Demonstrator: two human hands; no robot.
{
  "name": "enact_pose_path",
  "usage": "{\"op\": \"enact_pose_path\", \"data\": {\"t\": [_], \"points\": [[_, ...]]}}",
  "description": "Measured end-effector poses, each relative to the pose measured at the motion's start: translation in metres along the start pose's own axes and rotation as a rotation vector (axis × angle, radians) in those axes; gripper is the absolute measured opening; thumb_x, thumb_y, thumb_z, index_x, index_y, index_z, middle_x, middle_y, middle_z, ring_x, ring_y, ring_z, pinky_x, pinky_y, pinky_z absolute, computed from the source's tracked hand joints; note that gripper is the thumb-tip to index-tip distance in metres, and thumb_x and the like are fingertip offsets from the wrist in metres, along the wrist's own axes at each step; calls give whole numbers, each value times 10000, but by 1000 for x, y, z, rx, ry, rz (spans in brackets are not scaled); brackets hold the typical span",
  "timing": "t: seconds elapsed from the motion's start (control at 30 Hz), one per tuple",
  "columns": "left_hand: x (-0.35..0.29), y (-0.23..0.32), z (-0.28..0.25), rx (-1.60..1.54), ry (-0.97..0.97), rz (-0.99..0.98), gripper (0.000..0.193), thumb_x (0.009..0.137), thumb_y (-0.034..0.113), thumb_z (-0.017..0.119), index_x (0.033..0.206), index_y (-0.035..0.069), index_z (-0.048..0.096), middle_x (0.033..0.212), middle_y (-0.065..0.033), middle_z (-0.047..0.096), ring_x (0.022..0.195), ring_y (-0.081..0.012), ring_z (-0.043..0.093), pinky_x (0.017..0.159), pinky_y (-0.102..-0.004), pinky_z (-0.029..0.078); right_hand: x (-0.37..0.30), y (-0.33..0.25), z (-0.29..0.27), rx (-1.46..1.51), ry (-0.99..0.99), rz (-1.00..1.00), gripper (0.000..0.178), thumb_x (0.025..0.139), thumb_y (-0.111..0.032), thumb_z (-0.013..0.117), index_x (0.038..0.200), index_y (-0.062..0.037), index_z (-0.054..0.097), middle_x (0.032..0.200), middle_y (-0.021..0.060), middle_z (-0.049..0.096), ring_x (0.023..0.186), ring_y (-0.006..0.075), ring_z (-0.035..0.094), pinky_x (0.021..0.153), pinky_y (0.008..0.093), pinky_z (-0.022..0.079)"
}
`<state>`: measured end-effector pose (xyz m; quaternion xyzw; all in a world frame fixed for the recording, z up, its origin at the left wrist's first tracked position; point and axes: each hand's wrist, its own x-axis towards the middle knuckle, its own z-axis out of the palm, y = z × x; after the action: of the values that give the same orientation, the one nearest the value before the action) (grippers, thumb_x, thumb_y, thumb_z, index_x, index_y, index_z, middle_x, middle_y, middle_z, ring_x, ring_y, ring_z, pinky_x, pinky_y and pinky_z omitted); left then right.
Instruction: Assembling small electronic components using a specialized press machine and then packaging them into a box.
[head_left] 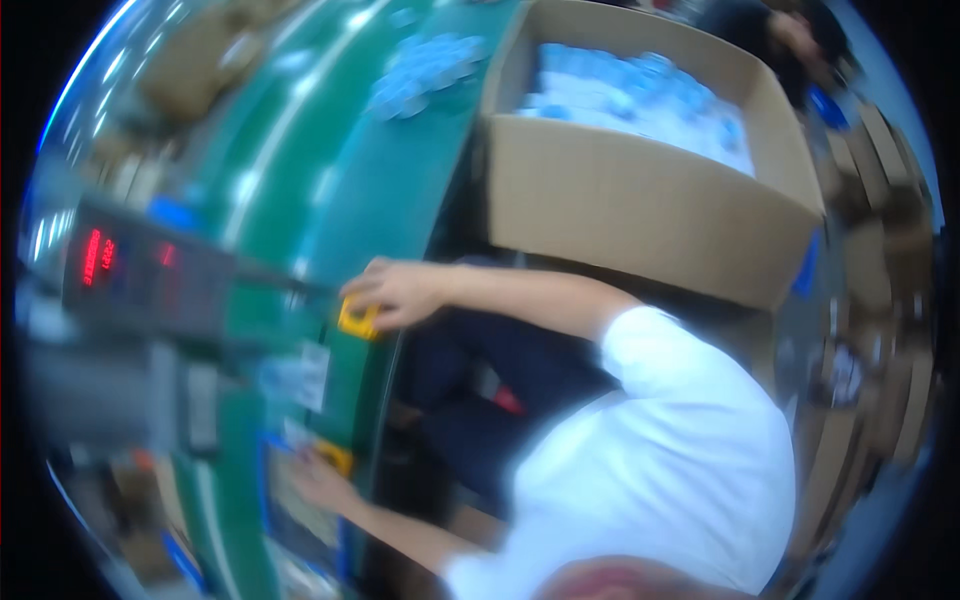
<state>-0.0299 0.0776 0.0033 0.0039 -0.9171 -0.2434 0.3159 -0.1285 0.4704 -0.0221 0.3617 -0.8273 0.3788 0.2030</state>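
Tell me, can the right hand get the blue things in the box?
Probably not right now: the right hand holds a yellow thing, away from the box, whose wall is in between. The open top leaves the blue things free from above.

- Long, glossy green work surface (390, 190) running from upper centre to lower left, streaked with white reflections (252, 170)
- Slim white strip lights (115, 66), upper left
- Blurred brown cardboard boxes (872, 262) crowding the right edge
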Motion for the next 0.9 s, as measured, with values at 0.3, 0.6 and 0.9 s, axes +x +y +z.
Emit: {"op": "enact_pose_path", "data": {"t": [0.3, 0.6, 0.9], "points": [[-22, 6, -28, 315, -25, 332, 252, 1018, 184, 659, 1078, -37, 765, 1202, -176, 709, 1107, -352, 670, 950, -411, 541, 12, -18, -7, -50, 89, -4, 255, 903, -327, 675, 1032, -125, 761, 1330, 84, 653, 1197, 335, 559, 1012, 455, 495], [-7, -60, -50, 101, -251, -268, 417, 1077, 248, 550, 1373, -40, 613, 1389, -246, 612, 1262, -389, 596, 1035, -440, 494, 12, 2, 16, 37, 129, 123, 407, 951, -414, 621, 1215, -116, 706, 1338, 85, 656, 1181, 354, 556, 1051, 432, 458], [-3, -129, -44, 119, -533, -184, 322, 1049, 176, 587, 1303, -13, 647, 1159, -191, 695, 1080, -316, 679, 912, -410, 540, 17, 3, 6, 200, 10, 41, 454, 956, -382, 622, 1204, -4, 653, 1128, 210, 693, 1037, 398, 654, 921, 473, 516]]}}
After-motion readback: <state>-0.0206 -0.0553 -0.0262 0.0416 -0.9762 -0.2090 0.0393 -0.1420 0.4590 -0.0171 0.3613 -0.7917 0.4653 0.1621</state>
